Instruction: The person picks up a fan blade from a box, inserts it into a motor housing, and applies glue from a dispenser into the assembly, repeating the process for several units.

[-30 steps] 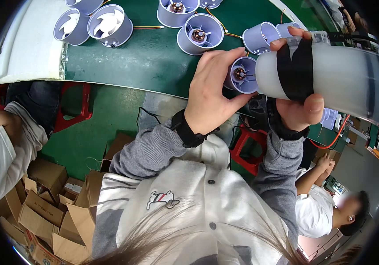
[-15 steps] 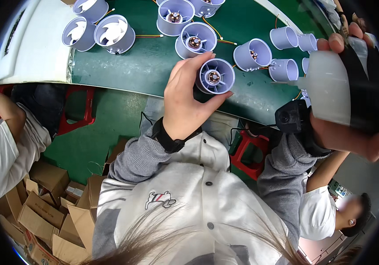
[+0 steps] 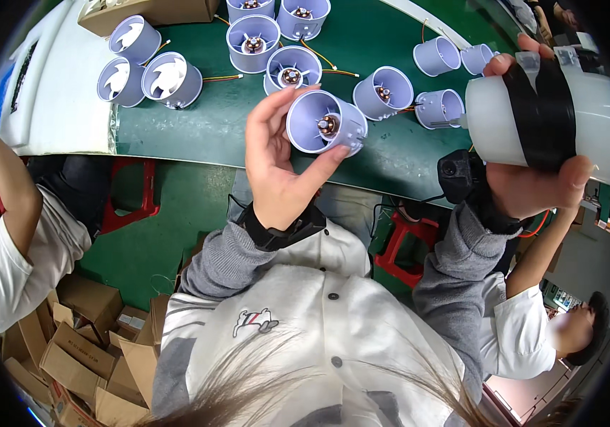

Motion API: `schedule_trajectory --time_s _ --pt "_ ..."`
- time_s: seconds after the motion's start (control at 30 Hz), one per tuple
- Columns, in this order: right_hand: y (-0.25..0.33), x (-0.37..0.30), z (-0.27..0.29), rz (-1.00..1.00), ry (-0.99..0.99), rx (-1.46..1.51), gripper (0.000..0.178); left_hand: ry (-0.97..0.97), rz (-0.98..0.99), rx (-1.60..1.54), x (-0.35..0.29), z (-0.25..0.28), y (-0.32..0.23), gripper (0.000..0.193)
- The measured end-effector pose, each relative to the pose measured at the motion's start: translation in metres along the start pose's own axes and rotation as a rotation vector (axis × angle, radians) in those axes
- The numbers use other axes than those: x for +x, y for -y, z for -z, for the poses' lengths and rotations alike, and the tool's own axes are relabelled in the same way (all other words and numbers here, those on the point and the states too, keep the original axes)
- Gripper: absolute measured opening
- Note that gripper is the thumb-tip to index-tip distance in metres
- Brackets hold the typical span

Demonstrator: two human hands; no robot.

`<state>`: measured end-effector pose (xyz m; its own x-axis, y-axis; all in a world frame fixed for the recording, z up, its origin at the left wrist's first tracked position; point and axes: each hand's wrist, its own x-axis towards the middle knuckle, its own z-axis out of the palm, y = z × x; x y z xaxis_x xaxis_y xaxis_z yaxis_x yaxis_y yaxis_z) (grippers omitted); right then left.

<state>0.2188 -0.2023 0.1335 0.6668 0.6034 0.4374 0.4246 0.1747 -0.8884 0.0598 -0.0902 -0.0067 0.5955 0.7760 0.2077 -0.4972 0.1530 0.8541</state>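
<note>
Green floor (image 3: 191,192), red stools (image 3: 422,231), cardboard boxes (image 3: 77,352) at lower left; green worktable (image 3: 205,124)

White bottle (image 3: 592,117) — far end lost in dark rim.

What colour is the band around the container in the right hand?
The band is black; it shows best in the head view.

- The person's white top (image 3: 376,313) has dark round buttons (image 3: 333,296)
- Animal-shaped embroidery (image 3: 253,322), red-striped
- Grey sleeves (image 3: 223,260)
- Black wristbands (image 3: 262,233), the right bearing a boxy device (image 3: 455,175)
</note>
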Motion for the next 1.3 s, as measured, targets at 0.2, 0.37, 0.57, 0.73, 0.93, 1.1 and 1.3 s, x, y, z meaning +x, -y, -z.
schedule_trajectory --time_s 0.2,0.37,0.57,0.73,0.93,1.1,1.3 --pt "-0.007 -0.003 0.010 0.036 0.069 -0.011 0.099 0.103 -0.264 0.243 0.001 0.013 0.003 0.073" --pt "-0.009 -0.006 0.018 0.066 0.070 0.017 0.091 0.093 -0.329 0.808 0.004 0.024 -0.002 0.071" --pt "-0.008 -0.012 0.004 0.061 0.079 0.007 0.090 -0.152 -0.384 1.032 0.011 0.015 -0.009 0.073" --pt "-0.006 -0.017 0.002 0.007 0.042 0.113 0.093 0.186 -0.702 0.785 -0.011 -0.013 -0.002 0.076" --pt "-0.002 -0.024 0.018 0.010 0.085 0.031 0.092 0.016 -0.374 0.795 0.019 -0.065 0.045 0.077" --pt "-0.008 -0.022 0.015 -0.016 0.117 0.035 0.091 0.048 -0.054 0.462 0.018 -0.056 0.043 0.072" --pt "-0.007 -0.022 -0.005 -0.057 0.162 0.094 0.092 0.117 -0.207 0.615 -0.009 -0.030 0.009 0.066"
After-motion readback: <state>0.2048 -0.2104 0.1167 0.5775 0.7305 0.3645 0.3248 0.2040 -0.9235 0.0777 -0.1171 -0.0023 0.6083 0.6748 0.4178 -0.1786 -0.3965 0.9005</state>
